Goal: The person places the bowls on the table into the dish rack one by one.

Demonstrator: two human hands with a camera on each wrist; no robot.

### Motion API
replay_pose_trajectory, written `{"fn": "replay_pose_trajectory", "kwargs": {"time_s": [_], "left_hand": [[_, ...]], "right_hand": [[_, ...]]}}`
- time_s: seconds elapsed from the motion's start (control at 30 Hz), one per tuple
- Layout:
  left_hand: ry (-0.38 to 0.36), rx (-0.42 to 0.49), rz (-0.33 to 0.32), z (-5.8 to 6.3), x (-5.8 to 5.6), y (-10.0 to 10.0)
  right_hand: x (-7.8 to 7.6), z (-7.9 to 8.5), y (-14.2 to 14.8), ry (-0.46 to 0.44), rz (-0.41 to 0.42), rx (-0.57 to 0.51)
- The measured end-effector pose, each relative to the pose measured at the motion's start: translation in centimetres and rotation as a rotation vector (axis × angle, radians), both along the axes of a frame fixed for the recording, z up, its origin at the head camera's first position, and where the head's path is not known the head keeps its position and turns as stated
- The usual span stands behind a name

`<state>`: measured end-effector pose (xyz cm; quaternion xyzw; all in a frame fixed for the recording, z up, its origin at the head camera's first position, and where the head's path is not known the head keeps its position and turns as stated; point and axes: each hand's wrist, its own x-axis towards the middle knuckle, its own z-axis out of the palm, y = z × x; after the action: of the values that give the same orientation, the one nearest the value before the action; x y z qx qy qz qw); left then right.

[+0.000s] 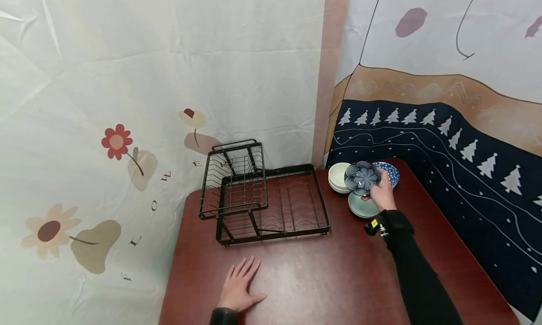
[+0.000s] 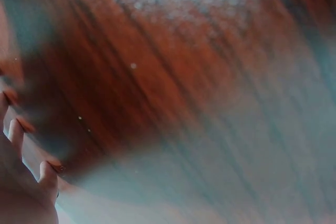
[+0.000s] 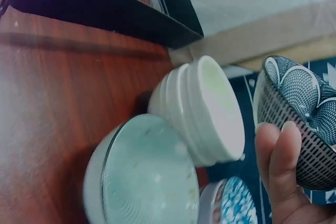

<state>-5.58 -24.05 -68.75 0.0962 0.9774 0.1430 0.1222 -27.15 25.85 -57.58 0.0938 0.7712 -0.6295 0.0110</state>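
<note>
My right hand (image 1: pixel 383 194) grips a dark grey-blue bowl (image 1: pixel 362 178) with a petal pattern, raised over the other dishes at the table's back right. In the right wrist view, fingers (image 3: pixel 284 156) press against its dashed outer wall. Beside it sits a stack of cream bowls (image 3: pixel 215 111). A pale green bowl (image 3: pixel 149 174) stands nearer, and a blue-and-white patterned bowl (image 3: pixel 240 203) is partly hidden behind it. My left hand (image 1: pixel 239 286) rests on the table near its front left, fingers spread, holding nothing.
A black two-tier wire dish rack (image 1: pixel 274 236) stands on the reddish-brown table (image 1: pixel 305 273), left of the bowls. Printed cloth hangs behind the table (image 1: pixel 271 80) and along its right side (image 1: pixel 478 193).
</note>
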Motion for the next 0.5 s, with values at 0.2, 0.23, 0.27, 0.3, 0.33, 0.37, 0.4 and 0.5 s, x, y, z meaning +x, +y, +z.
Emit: {"fn": "replay_pose_trajectory", "kwargs": {"time_s": [0.2, 0.23, 0.27, 0.3, 0.33, 0.37, 0.4, 0.5], "left_hand": [[0.014, 0.006, -0.001, -0.3, -0.1, -0.1], [0.016, 0.005, -0.001, -0.4, -0.1, -0.1], [0.016, 0.004, -0.002, -0.4, 0.0, -0.1], [0.015, 0.000, -0.003, -0.4, 0.0, -0.1], [0.011, -0.002, -0.002, -0.4, 0.0, -0.1], [0.007, -0.001, 0.000, -0.4, 0.0, -0.1], [0.005, 0.000, 0.000, -0.4, 0.0, -0.1], [0.001, 0.005, 0.001, -0.7, 0.0, -0.2]], "right_hand": [[-1.6, 0.6, -2.1, 0.127, 0.109, 0.162], [-1.7, 0.7, -2.5, 0.141, 0.123, 0.187], [-1.8, 0.9, -2.8, 0.146, 0.133, 0.211], [-1.9, 1.0, -3.2, 0.150, 0.144, 0.234], [-2.0, 1.1, -3.5, 0.150, 0.152, 0.252], [-2.1, 1.2, -3.7, 0.150, 0.158, 0.261], [-2.2, 1.3, -4.0, 0.150, 0.163, 0.268], [-2.2, 1.6, -4.6, 0.149, 0.164, 0.272]]}}
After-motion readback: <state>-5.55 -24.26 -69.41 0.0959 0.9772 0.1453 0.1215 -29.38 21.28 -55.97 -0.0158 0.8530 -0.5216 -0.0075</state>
